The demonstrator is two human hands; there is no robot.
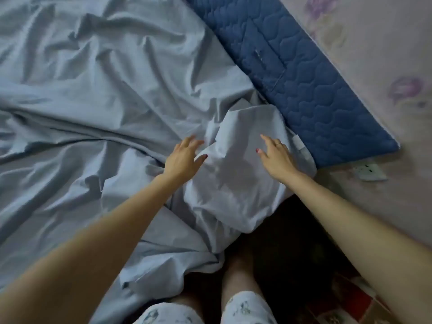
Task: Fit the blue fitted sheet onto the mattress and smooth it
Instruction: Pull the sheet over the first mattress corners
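The sheet point(98, 94) lies loose and heavily creased over the mattress, which it hides almost entirely. Its near-right corner is bunched into a pale mound point(236, 183) at the corner of the bed; further cloth spills over the near edge toward the person's knees. The dark blue quilted pad point(299, 73) serves as landmark: it lies along the far side of the mound, touching the sheet's edge, with its long axis running diagonally from upper left to lower right. The sheet's visible edge follows that same diagonal.

Both hands rest on the mound. The left hand point(184, 157) lies on the side away from the pad, fingers spread and flat on the cloth — pinching nothing. The right hand point(277, 157) lies on the side nearest the pad, fingers likewise spread and open, index extended.

Judgement: this placement brackets the corner pocket, presumably to locate its seam before pulling it down over the mattress corner. Smoothing is not yet done.
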